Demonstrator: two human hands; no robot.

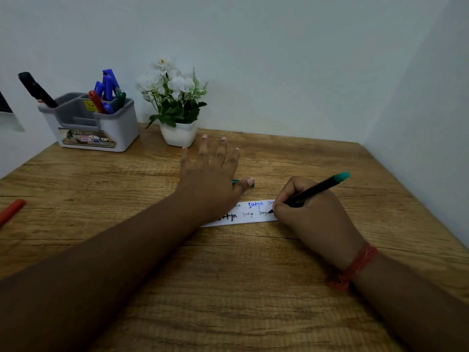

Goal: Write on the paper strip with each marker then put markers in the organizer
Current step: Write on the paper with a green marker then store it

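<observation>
The paper strip [250, 212] is a thin white rectangle, flat on the wood-grain counter [228, 288], lying left to right just in front of you. It carries several handwritten words in blue, black and finer dark ink. Your right hand [312, 214] pinches a slim black marker with a teal end [314, 190], fingers curled round the barrel, tip on the strip's right end, barrel tilted up and to the right. A red thread band [355, 265] circles that wrist. Your left hand [210, 179] lies with fingers straight and spread, palm down, its heel over the strip's left end; it grips nothing. A green cap [250, 184] lies on the counter just beside its thumb, partly hidden.

At the counter's far left corner stands the organizer [114, 125], a grey-and-white plastic caddy with rounded compartments and a label on its front. Its right rear compartment holds blue markers [107, 85], a red marker [96, 101] and a green one [119, 99]; a black marker [38, 90] leans out of the left side. A red marker [11, 210] lies on the counter at the left edge. A white pot of white artificial flowers [175, 97] stands just right of the organizer.
</observation>
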